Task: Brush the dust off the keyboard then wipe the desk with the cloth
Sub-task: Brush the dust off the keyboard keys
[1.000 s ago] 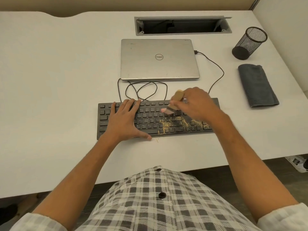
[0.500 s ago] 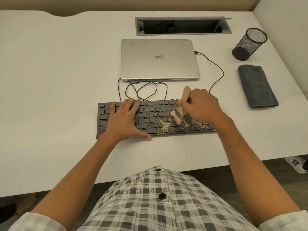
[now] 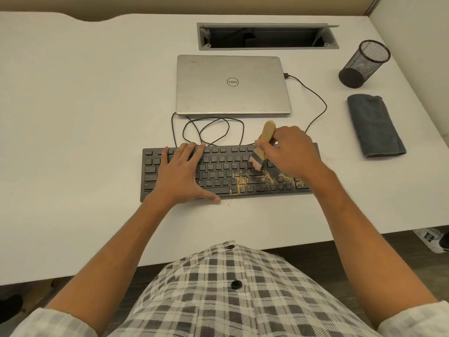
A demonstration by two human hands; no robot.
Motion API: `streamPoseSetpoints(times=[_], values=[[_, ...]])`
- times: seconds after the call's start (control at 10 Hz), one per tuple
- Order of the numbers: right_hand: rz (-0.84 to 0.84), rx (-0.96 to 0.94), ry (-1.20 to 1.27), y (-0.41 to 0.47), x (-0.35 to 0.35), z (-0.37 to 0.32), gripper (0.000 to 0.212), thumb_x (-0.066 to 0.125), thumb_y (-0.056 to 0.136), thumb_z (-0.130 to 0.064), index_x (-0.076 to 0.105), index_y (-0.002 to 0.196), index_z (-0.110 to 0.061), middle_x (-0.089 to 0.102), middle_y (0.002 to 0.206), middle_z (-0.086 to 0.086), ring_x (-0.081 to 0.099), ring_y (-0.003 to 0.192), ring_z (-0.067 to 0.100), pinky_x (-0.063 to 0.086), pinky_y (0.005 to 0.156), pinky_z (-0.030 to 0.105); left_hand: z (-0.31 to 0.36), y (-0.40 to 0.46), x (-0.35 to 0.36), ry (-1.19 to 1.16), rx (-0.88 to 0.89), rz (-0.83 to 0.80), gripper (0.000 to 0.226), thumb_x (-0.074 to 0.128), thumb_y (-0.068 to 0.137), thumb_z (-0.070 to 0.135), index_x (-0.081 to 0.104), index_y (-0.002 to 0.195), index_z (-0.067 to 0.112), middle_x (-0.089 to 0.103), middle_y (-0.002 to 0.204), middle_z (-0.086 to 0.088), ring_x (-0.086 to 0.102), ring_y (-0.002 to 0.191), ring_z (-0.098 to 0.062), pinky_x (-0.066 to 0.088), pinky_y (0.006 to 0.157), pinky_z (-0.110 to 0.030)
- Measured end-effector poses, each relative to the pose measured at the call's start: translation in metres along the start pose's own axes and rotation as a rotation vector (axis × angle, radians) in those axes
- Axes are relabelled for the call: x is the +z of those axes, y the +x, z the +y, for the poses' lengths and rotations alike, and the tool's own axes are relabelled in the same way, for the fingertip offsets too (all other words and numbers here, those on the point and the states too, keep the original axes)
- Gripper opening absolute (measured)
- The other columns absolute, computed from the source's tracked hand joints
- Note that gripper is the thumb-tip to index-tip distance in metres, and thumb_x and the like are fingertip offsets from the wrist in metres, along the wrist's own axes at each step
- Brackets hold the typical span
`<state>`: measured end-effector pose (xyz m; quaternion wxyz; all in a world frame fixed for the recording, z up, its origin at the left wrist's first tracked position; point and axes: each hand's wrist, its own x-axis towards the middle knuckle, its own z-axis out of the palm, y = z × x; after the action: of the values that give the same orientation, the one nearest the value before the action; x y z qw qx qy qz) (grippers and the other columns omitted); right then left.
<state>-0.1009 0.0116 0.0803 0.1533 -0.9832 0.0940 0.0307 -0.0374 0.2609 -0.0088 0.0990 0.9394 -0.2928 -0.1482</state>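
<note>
Brush (image 3: 263,144) gripped in right hand (image 3: 289,152), wooden handle tilted away, bristles down on keyboard (image 3: 227,172) — yellow gritty dust (image 3: 257,180) lying just nearer than bristles, spread along keyboard's long axis. Left hand (image 3: 181,173) pressed flat, fingers straight, on left keys. Cloth (image 3: 375,125) — grey, folded, soft — noted well right on white desk (image 3: 85,117), untouched.

Person wears a checked shirt (image 3: 226,295) in white and grey-black plaid, buttoned down the front; two dark round buttons (image 3: 236,284) show on the placket. Both sleeves (image 3: 413,319) are turned back near the elbow, leaving the forearms bare. Left hand (image 3: 181,175) and right hand (image 3: 290,150) are bare, without gloves.
</note>
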Motion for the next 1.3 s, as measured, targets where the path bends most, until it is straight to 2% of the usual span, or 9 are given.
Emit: streamPoseSetpoints(times=[0.1,0.2,0.4,0.6,0.7,0.8,0.9,1.1,1.3], values=[[-0.080,-0.031,-0.046,-0.002,-0.003,-0.003,0.043,0.049,0.096,-0.045,0.052,0.064,-0.017,0.051,0.059,0.000,0.051,0.060,0.022,0.030,0.050,0.029,-0.001,0.000,0.000,-0.003,0.000,0.003,0.151,0.039,0.036,0.106,0.007,0.162,0.029,0.019,0.166,0.002,0.009,0.155,-0.019,-0.005,0.124,-0.057],[0.006,-0.067,-0.064,-0.002,-0.002,-0.006,0.046,0.045,0.099,-0.044,0.061,0.071,-0.012,0.053,0.060,0.001,0.054,0.063,0.023,0.032,0.055,0.030,0.000,0.001,0.000,0.000,0.005,0.003,0.151,0.039,0.036,0.106,0.008,0.162,0.028,0.020,0.165,0.003,0.010,0.155,-0.019,-0.004,0.124,-0.057],[-0.131,-0.094,-0.012,-0.001,-0.003,-0.007,0.048,0.047,0.098,-0.047,0.055,0.063,-0.014,0.054,0.057,0.003,0.056,0.061,0.026,0.040,0.055,0.031,0.000,0.000,0.000,0.004,0.004,0.005,0.151,0.039,0.036,0.106,0.008,0.162,0.028,0.020,0.165,0.003,0.010,0.155,-0.019,-0.004,0.124,-0.057],[-0.089,-0.102,0.021,-0.002,0.000,-0.007,0.046,0.048,0.096,-0.051,0.068,0.083,-0.010,0.059,0.066,0.004,0.056,0.066,0.024,0.042,0.059,0.033,0.000,0.000,-0.001,0.002,0.002,0.000,0.151,0.038,0.036,0.106,0.008,0.162,0.028,0.020,0.165,0.002,0.010,0.155,-0.019,-0.004,0.124,-0.057],[-0.123,-0.106,-0.013,-0.003,0.000,-0.009,0.047,0.049,0.095,-0.051,0.066,0.080,-0.010,0.055,0.062,0.002,0.054,0.063,0.023,0.039,0.057,0.032,0.000,0.000,-0.001,0.004,0.000,0.001,0.151,0.037,0.036,0.106,0.007,0.162,0.028,0.020,0.165,0.002,0.009,0.155,-0.019,-0.004,0.124,-0.057],[-0.035,-0.084,0.040,0.000,0.001,-0.008,0.046,0.048,0.096,-0.050,0.070,0.090,-0.011,0.061,0.069,0.004,0.056,0.068,0.023,0.043,0.061,0.034,0.000,0.001,0.000,0.005,0.003,-0.003,0.151,0.037,0.036,0.106,0.007,0.162,0.028,0.020,0.165,0.003,0.010,0.155,-0.019,-0.004,0.124,-0.057],[-0.088,-0.081,0.040,-0.001,0.002,-0.008,0.045,0.049,0.096,-0.050,0.069,0.091,-0.010,0.059,0.069,0.002,0.055,0.066,0.021,0.040,0.059,0.032,-0.001,0.001,0.000,0.008,0.001,-0.003,0.151,0.037,0.036,0.106,0.007,0.162,0.029,0.019,0.165,0.003,0.010,0.155,-0.019,-0.004,0.124,-0.057],[-0.035,-0.079,0.069,-0.004,0.005,-0.008,0.045,0.049,0.096,-0.049,0.070,0.088,-0.011,0.048,0.056,-0.003,0.047,0.056,0.017,0.030,0.051,0.030,-0.001,0.001,0.001,0.005,0.002,-0.008,0.151,0.038,0.036,0.106,0.006,0.162,0.029,0.019,0.165,0.003,0.009,0.155,-0.019,-0.004,0.124,-0.058],[-0.039,-0.100,0.103,-0.008,0.009,-0.006,0.042,0.049,0.096,-0.050,0.073,0.094,-0.016,0.060,0.066,0.001,0.055,0.065,0.019,0.037,0.057,0.030,-0.001,0.001,0.001,0.000,0.000,-0.007,0.151,0.037,0.036,0.106,0.006,0.162,0.029,0.018,0.166,0.002,0.008,0.155,-0.019,-0.005,0.124,-0.057]])
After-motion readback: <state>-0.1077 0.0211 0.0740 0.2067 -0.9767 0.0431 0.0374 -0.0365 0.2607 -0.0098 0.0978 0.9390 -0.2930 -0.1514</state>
